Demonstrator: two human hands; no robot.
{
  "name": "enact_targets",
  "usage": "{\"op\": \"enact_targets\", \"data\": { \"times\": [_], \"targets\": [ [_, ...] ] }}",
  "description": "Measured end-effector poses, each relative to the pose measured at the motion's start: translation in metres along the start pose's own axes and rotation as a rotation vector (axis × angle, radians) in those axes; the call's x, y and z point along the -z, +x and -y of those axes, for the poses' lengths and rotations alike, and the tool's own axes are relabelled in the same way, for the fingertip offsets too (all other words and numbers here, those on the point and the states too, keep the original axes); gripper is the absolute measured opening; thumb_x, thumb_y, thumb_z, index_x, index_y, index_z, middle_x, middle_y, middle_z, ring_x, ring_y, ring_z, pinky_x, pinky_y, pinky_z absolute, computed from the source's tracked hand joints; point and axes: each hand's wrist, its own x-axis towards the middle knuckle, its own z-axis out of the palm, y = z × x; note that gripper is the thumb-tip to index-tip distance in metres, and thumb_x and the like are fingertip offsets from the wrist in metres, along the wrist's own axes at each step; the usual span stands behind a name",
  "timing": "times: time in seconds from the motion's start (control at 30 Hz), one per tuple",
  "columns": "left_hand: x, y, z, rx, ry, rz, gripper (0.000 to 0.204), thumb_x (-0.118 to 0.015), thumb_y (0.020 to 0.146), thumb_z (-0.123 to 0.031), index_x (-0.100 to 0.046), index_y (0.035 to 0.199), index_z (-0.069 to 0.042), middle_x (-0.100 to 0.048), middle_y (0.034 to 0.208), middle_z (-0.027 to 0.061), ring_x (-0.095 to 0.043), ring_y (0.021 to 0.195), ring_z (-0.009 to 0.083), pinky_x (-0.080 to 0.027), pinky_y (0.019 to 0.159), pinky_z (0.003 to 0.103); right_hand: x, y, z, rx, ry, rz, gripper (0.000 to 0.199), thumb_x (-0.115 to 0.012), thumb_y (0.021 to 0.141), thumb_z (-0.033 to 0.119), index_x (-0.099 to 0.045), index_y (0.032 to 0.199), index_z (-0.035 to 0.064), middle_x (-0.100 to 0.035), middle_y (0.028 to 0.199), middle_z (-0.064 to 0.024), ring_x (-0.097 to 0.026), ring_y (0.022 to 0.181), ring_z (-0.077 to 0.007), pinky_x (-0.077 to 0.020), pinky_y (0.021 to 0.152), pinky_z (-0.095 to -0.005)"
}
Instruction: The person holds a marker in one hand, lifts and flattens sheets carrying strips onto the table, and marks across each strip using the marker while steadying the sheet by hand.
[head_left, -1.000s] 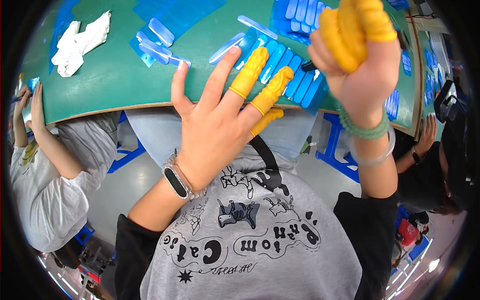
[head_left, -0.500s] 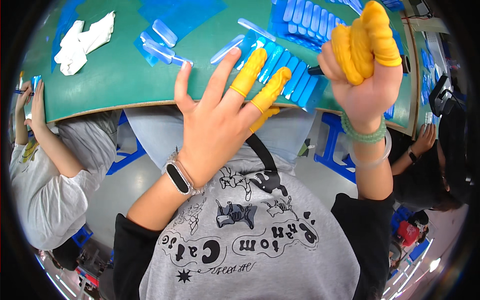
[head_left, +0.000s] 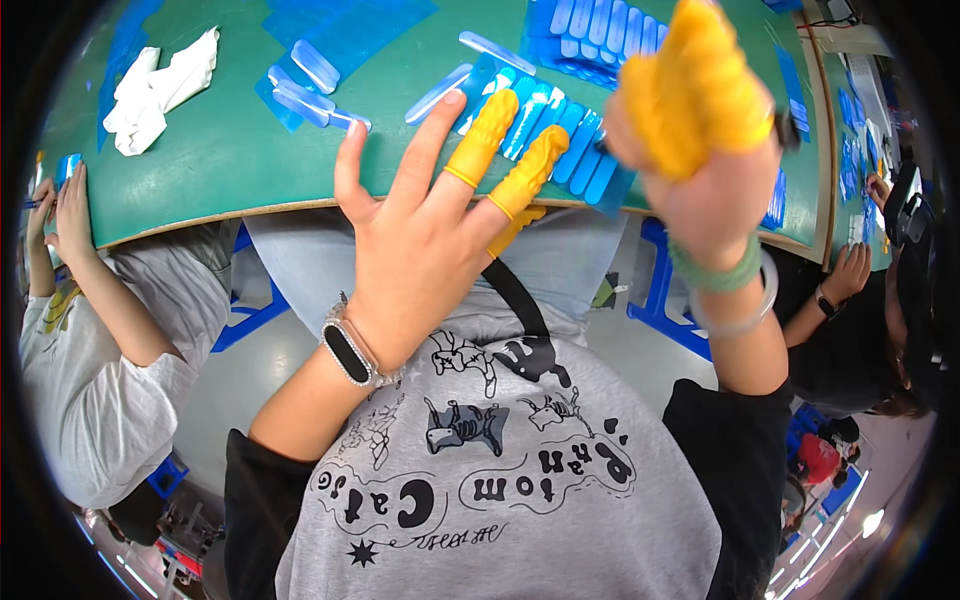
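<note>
My left hand [head_left: 420, 235] is open, its fingers spread at the left end of a row of glossy blue strips [head_left: 592, 165] on a blue film sheet near the table edge. Yellow ribbed finger cots cover its index finger, middle finger and thumb. Above the row's right end, my right hand [head_left: 705, 195] is closed in a fist, smeared by motion, with yellow cots on its fingers. A dark, rod-like tool [head_left: 789, 131] shows at both sides of the fist; its kind is hidden. Two loose pale-blue rounded strips [head_left: 440, 94] lie beyond my left fingertips.
Farther back on the green table [head_left: 220, 170] lies a batch of pale-blue strips [head_left: 605, 30]. More loose strips [head_left: 305, 100] and a crumpled white cloth [head_left: 160, 90] are at left. Co-workers' hands [head_left: 72, 210] work at the left edge, and another person's hand [head_left: 850, 272] at right.
My right fist has moved slightly left and away from me with the dark tool, and is now blurred. The left hand keeps its pose; the whole view has shifted slightly.
</note>
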Motion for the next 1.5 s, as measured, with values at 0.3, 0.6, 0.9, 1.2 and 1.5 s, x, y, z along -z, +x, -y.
{"op": "enact_targets", "data": {
  "times": [0.3,0.6,0.9,1.2,1.5],
  "targets": [
    [0.003,0.001,-0.001,0.05,-0.029,0.049,0.045,-0.065,0.084,-0.036,-0.062,0.128,-0.042,-0.061,0.134,-0.0028,-0.05,0.13,0.0187,-0.014,0.109,0.06,0.0,0.011,0.012,-0.144,0.229,-0.055,0.035,-0.043,0.103,0.034,-0.04,0.077,0.0111,-0.03,0.059,0.0015,-0.026,0.048,-0.0124,-0.0211,0.047,-0.0289],
    [0.003,0.0,-0.001,0.034,-0.015,0.056,0.044,-0.065,0.085,-0.035,-0.062,0.128,-0.042,-0.062,0.132,-0.0025,-0.049,0.131,0.0186,-0.012,0.111,0.06,0.017,0.004,0.006,-0.198,0.281,-0.044,0.029,-0.045,0.102,0.028,-0.056,0.092,0.0041,-0.039,0.065,-0.0001,-0.036,0.053,-0.0134,-0.0287,0.051,-0.0296],
    [0.004,0.001,-0.003,0.036,-0.036,0.053,0.045,-0.066,0.083,-0.039,-0.062,0.128,-0.04,-0.06,0.134,-0.0025,-0.049,0.132,0.0189,-0.012,0.111,0.06,-0.012,-0.023,0.022,-0.251,0.191,0.053,0.028,-0.049,0.101,0.032,-0.046,0.082,0.0104,-0.033,0.062,-0.0012,-0.026,0.048,-0.0131,-0.0229,0.047,-0.0296],
    [0.009,0.004,-0.002,0.047,-0.103,0.033,0.049,-0.072,0.08,-0.05,-0.069,0.123,-0.028,-0.058,0.138,0.0006,-0.047,0.134,0.0208,-0.008,0.113,0.056,0.0,0.039,0.005,-0.191,0.52,0.098,0.037,-0.047,0.102,0.034,-0.05,0.075,0.0084,-0.038,0.058,0.0014,-0.029,0.045,-0.0098,-0.0228,0.045,-0.027],
    [0.008,-0.001,0.004,-0.026,-0.044,0.073,0.039,-0.071,0.079,-0.052,-0.067,0.117,-0.048,-0.054,0.14,0.0045,-0.045,0.135,0.0268,-0.01,0.11,0.063,-0.02,0.031,-0.01,0.009,-0.042,0.059,0.023,-0.061,0.092,0.02,-0.06,0.102,-0.0006,-0.06,0.082,-0.006,-0.055,0.065,-0.0172,-0.0433,0.058,-0.0271]
  ]
}}
